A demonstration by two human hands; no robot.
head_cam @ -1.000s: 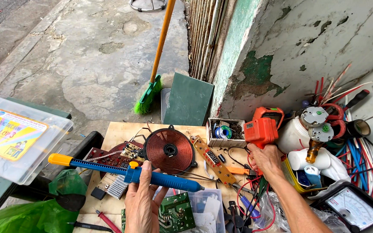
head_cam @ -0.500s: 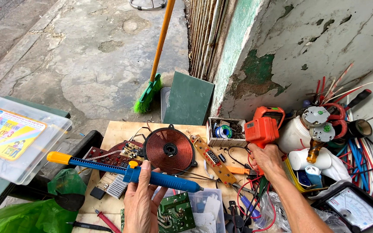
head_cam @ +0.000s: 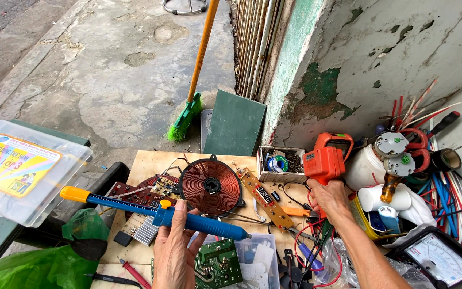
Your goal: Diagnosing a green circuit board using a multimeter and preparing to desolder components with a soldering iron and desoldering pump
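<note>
L hand (head_cam: 173,247) grips blue desoldering pump (head_cam: 161,213), R hand (head_cam: 328,196) clutches orange tool (head_cam: 324,159); small box (head_cam: 282,174) w/ solder spool (head_cam: 279,163).

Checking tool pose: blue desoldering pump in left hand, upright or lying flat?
Roughly flat: the blue desoldering pump lies across the left hand, yellow end left, tip right.

We note a blue desoldering pump (head_cam: 161,215), yellow plunger end at left, held near level above the board. An orange soldering gun (head_cam: 324,160) stands upright, its grip seemingly clasped.
</note>
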